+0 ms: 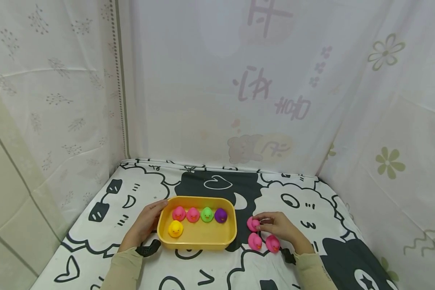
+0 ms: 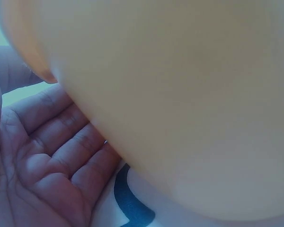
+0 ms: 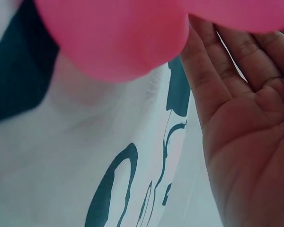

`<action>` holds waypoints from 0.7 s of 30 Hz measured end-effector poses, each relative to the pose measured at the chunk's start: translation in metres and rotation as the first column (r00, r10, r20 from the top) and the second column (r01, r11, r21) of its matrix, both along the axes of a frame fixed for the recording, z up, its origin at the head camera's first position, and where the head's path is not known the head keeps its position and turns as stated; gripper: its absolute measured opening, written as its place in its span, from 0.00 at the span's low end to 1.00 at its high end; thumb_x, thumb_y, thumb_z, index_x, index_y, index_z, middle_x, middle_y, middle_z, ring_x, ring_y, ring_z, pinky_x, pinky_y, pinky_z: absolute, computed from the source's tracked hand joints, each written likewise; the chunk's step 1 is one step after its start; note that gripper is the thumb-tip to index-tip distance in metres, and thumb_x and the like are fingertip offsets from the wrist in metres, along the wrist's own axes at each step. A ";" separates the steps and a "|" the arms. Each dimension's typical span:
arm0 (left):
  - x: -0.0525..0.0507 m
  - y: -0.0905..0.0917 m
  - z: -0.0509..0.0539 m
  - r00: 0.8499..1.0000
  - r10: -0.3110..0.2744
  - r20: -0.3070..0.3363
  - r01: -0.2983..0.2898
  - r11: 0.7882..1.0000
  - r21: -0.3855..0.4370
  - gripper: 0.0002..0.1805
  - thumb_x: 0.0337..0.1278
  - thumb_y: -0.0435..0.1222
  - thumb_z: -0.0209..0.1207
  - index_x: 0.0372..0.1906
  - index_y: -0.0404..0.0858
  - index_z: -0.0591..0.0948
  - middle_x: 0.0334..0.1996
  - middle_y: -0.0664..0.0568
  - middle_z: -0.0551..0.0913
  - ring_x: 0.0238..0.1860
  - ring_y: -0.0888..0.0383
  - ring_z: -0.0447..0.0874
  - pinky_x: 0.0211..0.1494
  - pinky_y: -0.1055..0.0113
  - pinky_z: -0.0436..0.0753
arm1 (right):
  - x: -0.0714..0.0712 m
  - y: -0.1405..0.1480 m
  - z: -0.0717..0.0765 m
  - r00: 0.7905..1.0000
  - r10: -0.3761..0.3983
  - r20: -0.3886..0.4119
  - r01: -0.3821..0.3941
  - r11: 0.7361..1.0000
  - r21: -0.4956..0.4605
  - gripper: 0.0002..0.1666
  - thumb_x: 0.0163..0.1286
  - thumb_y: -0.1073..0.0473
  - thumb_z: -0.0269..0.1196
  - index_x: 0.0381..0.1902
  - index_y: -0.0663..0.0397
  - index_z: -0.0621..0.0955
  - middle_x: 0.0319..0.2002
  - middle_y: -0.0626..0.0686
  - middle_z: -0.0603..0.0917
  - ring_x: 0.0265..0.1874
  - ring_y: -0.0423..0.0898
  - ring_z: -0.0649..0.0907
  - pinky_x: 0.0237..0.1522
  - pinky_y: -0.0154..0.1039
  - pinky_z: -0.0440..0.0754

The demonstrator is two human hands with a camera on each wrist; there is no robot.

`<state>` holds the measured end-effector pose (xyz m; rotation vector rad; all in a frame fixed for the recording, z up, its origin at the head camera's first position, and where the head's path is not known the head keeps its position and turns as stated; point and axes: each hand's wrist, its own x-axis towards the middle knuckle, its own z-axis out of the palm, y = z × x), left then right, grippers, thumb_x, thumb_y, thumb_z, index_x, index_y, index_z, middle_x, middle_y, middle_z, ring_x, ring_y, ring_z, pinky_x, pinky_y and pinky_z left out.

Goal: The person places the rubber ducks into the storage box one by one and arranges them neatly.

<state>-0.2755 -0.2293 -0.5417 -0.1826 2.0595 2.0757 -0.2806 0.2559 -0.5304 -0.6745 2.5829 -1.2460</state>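
Note:
A yellow tray (image 1: 199, 241) lies on the cloth in the head view, with pink ducks (image 1: 179, 214), a green duck (image 1: 207, 214) and a purple duck (image 1: 220, 215) in a row. A yellow duck (image 1: 175, 228) sits below that row. My left hand (image 1: 147, 222) grips the tray's left end; in the left wrist view its fingers (image 2: 61, 127) lie along the tray's outer side. To the right of the tray, my right hand (image 1: 280, 227) pinches a pink rubber duck (image 1: 253, 224). Two more pink ducks (image 1: 255, 241) rest close by it, near the wrist.
A black-and-white cartoon cloth (image 1: 199, 274) covers the surface beneath everything. Pale printed curtains (image 1: 188, 100) hang behind and on both sides. Each wrist wears a black strap (image 1: 148, 248).

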 end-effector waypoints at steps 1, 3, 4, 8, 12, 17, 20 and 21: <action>0.000 0.000 0.000 1.000 -0.003 -0.005 0.003 1.000 -0.001 0.39 0.70 0.58 0.54 0.73 0.35 0.68 0.70 0.38 0.71 0.59 0.47 0.81 0.58 0.58 0.83 | 0.000 0.000 0.000 1.000 -0.003 -0.006 0.003 1.000 0.001 0.17 0.66 0.51 0.70 0.53 0.41 0.86 0.51 0.45 0.86 0.52 0.51 0.85 0.53 0.41 0.84; 0.001 0.000 0.000 1.000 -0.010 -0.014 0.010 1.000 -0.005 0.39 0.70 0.58 0.54 0.73 0.34 0.68 0.70 0.38 0.70 0.59 0.46 0.80 0.58 0.57 0.83 | 0.000 -0.001 0.001 1.000 -0.009 -0.011 0.009 1.000 -0.003 0.17 0.66 0.51 0.71 0.53 0.41 0.86 0.50 0.45 0.86 0.51 0.50 0.85 0.53 0.40 0.84; 0.001 0.000 0.000 1.000 -0.008 -0.014 0.008 1.000 -0.002 0.39 0.70 0.58 0.54 0.73 0.35 0.68 0.70 0.38 0.70 0.59 0.46 0.80 0.58 0.57 0.83 | 0.000 -0.001 0.001 1.000 -0.013 -0.012 0.013 1.000 -0.002 0.17 0.66 0.51 0.71 0.53 0.41 0.86 0.50 0.45 0.86 0.51 0.50 0.85 0.53 0.40 0.84; 0.002 0.000 0.000 1.000 -0.006 -0.012 0.006 1.000 0.000 0.39 0.69 0.58 0.55 0.73 0.35 0.68 0.70 0.38 0.71 0.58 0.47 0.81 0.58 0.58 0.83 | 0.001 -0.002 0.002 0.999 -0.031 0.006 0.031 1.000 0.003 0.18 0.65 0.50 0.71 0.53 0.42 0.86 0.50 0.46 0.86 0.51 0.51 0.85 0.51 0.39 0.85; 0.001 0.000 0.000 1.000 -0.002 -0.005 0.002 1.000 0.001 0.40 0.69 0.59 0.55 0.73 0.35 0.68 0.70 0.39 0.71 0.57 0.48 0.81 0.57 0.59 0.83 | 0.001 -0.002 0.003 0.999 -0.044 0.019 0.044 0.999 0.008 0.18 0.65 0.49 0.72 0.52 0.41 0.86 0.51 0.46 0.86 0.51 0.52 0.85 0.50 0.40 0.85; 0.001 0.001 0.001 1.000 -0.005 -0.007 0.005 1.000 -0.005 0.40 0.68 0.59 0.55 0.73 0.35 0.68 0.70 0.39 0.70 0.60 0.46 0.80 0.58 0.59 0.83 | -0.001 -0.003 0.003 0.999 -0.046 -0.006 0.046 0.999 0.022 0.17 0.65 0.50 0.72 0.52 0.41 0.87 0.50 0.46 0.86 0.51 0.52 0.85 0.51 0.41 0.85; 0.001 0.001 0.002 1.000 -0.005 -0.008 0.004 1.000 -0.009 0.40 0.69 0.58 0.55 0.74 0.35 0.68 0.71 0.39 0.70 0.61 0.46 0.79 0.59 0.59 0.82 | -0.002 -0.004 0.005 0.998 -0.062 -0.016 0.062 0.997 0.034 0.17 0.65 0.50 0.72 0.52 0.39 0.86 0.50 0.45 0.86 0.52 0.52 0.85 0.51 0.41 0.86; 0.001 0.001 0.002 1.000 -0.005 -0.008 0.004 1.000 -0.010 0.40 0.69 0.58 0.55 0.74 0.35 0.68 0.71 0.39 0.70 0.61 0.46 0.79 0.59 0.59 0.82 | -0.002 -0.004 0.005 0.997 -0.069 -0.022 0.070 0.997 0.034 0.17 0.65 0.49 0.72 0.52 0.39 0.87 0.50 0.44 0.86 0.52 0.52 0.85 0.50 0.42 0.86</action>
